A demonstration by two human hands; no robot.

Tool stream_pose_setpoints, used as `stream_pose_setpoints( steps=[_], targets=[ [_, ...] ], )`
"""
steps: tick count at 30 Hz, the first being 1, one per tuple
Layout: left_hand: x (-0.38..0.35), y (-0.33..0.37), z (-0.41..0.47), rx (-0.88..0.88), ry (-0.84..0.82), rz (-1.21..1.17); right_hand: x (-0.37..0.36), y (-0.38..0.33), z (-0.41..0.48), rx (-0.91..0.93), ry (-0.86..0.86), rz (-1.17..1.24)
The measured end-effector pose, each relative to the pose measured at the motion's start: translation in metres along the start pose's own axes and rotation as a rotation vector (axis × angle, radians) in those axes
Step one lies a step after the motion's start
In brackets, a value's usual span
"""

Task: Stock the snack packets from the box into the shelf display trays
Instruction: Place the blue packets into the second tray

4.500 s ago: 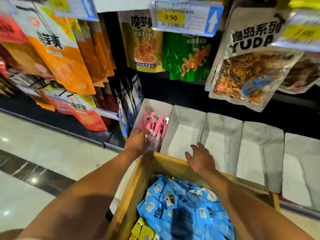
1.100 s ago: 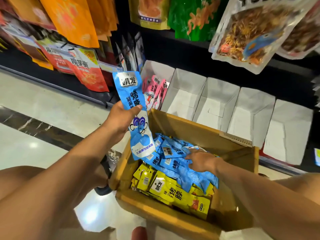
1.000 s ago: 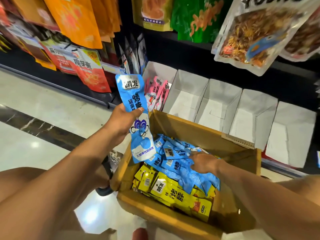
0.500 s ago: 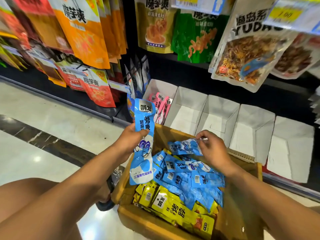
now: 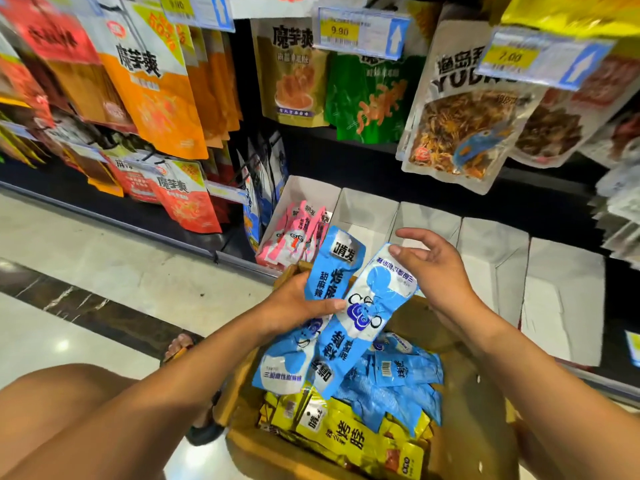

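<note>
- While my left hand (image 5: 294, 303) pinches 2 blue packets (image 5: 332, 268) above the box (image 5: 242, 379), thumb across their fronts and fingers curled behind, I judge the hold thin. The packets are fanned apart rather than stacked, so 1 could slide free and fall into the box or onto the floor (image 5: 104, 254).
- My right hand (image 5: 440, 275) is spread, fingers relaxed, gripping nothing. Its thumb lies at the top edge of the front packet (image 5: 374, 299), and I cannot tell whether the palm touches it. A careless nudge from there could lever that packet out from under the left thumb.
- The front packet is turned upside down against the other. If I load both as they lie, 1 would face the wrong way in the display.
- The nearest tray (image 5: 301, 188) holds pink packets (image 5: 298, 230), and the empty tray (image 5: 367, 209) just beside it looks like my target. Both sit close behind the hands, so a hurried drop could land blue among pink.
- These slick film packets look floppy. In a bare tray they may slump flat instead of standing.
- More blue ones and yellow packets (image 5: 346, 434) lie loose together in the box, so a blind grab could bring up a mixed handful.
</note>
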State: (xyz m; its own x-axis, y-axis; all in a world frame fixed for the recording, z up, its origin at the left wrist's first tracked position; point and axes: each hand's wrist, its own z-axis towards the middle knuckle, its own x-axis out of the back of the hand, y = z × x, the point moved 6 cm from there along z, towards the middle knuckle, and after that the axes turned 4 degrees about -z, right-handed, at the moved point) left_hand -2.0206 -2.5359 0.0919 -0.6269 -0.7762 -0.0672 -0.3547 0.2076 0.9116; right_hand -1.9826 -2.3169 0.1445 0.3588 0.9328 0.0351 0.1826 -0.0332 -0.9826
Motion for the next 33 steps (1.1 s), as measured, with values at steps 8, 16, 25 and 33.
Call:
stream_pose_setpoints(
  steps=[8, 16, 25, 33],
  targets=[
    [-0.014, 0.0, 0.003, 0.075, -0.03, -0.012, 0.004, 0.008, 0.002, -0.04, 0.101, 0.07],
    [0.021, 0.012, 0.008, -0.057, 0.332, -0.278, -0.037, 0.05, -0.033, -0.289, -0.32, -0.139],
    [0.042, 0.01, 0.011, -0.107, 0.493, -0.208, -0.045, 0.081, -0.038, -0.383, -0.219, -0.135],
    [0.065, 0.016, 0.008, -0.135, 0.572, 0.035, 0.008, 0.044, -0.003, 0.03, -0.085, -1.097]
  ],
)
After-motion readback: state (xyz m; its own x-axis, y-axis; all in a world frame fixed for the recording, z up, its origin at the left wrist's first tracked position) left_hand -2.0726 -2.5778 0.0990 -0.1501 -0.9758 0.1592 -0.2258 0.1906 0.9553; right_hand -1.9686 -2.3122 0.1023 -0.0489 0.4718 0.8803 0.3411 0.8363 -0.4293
